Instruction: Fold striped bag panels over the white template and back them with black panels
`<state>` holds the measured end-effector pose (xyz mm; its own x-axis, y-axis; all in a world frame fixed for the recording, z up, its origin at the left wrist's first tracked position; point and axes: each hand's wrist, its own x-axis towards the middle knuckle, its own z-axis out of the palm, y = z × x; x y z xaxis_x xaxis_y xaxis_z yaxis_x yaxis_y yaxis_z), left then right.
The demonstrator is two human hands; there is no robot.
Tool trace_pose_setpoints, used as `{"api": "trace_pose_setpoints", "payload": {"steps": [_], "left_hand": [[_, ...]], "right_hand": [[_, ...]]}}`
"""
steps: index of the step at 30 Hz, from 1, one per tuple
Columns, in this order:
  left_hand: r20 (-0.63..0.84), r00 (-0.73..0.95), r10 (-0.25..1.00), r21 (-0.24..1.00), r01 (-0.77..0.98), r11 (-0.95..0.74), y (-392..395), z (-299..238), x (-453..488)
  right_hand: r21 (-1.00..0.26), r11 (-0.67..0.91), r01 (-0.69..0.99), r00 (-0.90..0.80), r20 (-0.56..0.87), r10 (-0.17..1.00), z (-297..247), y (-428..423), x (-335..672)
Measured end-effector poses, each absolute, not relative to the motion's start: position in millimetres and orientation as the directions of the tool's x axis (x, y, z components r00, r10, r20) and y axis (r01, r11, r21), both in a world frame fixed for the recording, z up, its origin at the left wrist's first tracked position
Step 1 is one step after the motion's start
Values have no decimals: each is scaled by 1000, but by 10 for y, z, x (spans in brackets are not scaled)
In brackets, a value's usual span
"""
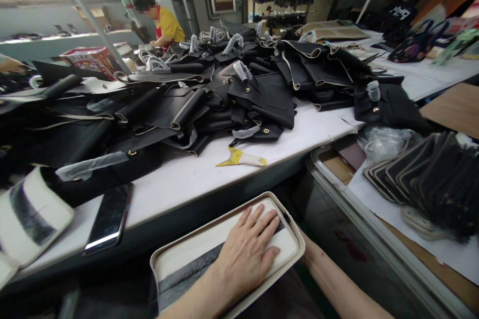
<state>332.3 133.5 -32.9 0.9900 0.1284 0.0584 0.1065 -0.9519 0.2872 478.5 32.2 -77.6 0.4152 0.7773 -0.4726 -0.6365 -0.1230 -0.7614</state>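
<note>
A cream panel (pixel 179 259) with a raised rim and a grey patch lies tilted in front of me, below the table edge. My left hand (pixel 245 254) rests flat on it with the fingers stretched out and slightly apart. My right forearm (pixel 337 284) comes in from the lower right and passes under the panel's right corner. The right hand itself is hidden beneath the panel.
On the white table (pixel 318 129) lie a pile of black leather bag parts (pixel 262 94), a yellow-handled tool (pixel 241 158) and a dark phone (pixel 110 217). To the right sits a stack of black-and-cream panels (pixel 430 174). A person in a yellow shirt (pixel 168 22) works at the far end.
</note>
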Motion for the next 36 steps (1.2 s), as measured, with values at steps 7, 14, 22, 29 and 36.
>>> {"api": "trace_pose_setpoints", "payload": {"steps": [7, 14, 22, 29, 36], "left_hand": [[82, 975, 205, 272, 176, -946, 1267, -421, 3398], [90, 969, 230, 328, 189, -926, 1213, -394, 3388], [69, 963, 259, 385, 214, -898, 1216, -228, 3435], [97, 963, 252, 414, 191, -890, 1282, -141, 3457], [92, 970, 224, 412, 168, -896, 1327, -93, 3479]], "right_hand": [[-685, -161, -711, 348, -541, 766, -480, 70, 4715], [-957, -269, -105, 611, -275, 742, -542, -93, 4780], [-934, -346, 87, 716, -182, 674, -596, -154, 4720], [-938, -340, 68, 723, -189, 665, -639, -77, 4763], [-931, -318, 177, 721, -98, 686, -629, -148, 4745]]}}
